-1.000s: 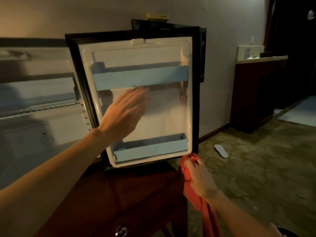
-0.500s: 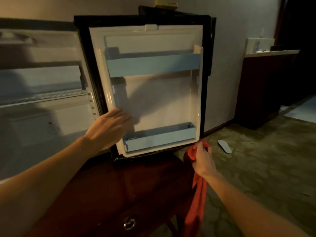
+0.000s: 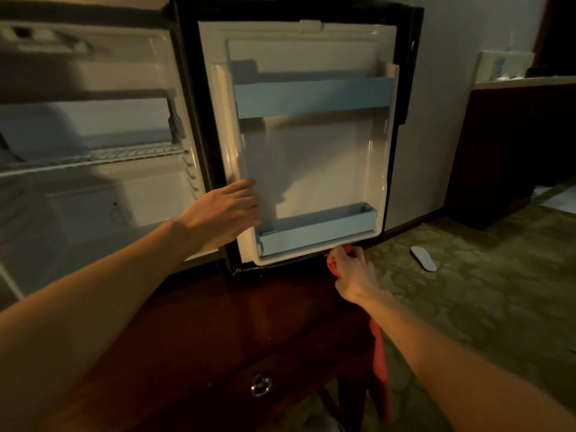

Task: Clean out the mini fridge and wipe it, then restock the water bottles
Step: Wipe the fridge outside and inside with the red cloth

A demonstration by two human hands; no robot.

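Fridge emptied, door being wiped, no water bottles in sight.

The mini fridge (image 3: 93, 145) fills the upper left of the frame, its door (image 3: 311, 157) swung open at centre with bare shelves. The left hand (image 3: 224, 213) lies flat, fingers straight, on the door's inner edge; the right hand (image 3: 352, 272) grips a red cloth (image 3: 380, 369) under the door's bottom corner. Emptying looks finished, wiping unfinished, restocking not yet begun.

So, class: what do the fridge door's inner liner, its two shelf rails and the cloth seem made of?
Inner liner: glossy white moulded plastic, judging by its sheen and rounded corners. Shelf rails: probably pale blue plastic, matte. Cloth: soft red fabric, hanging limp.
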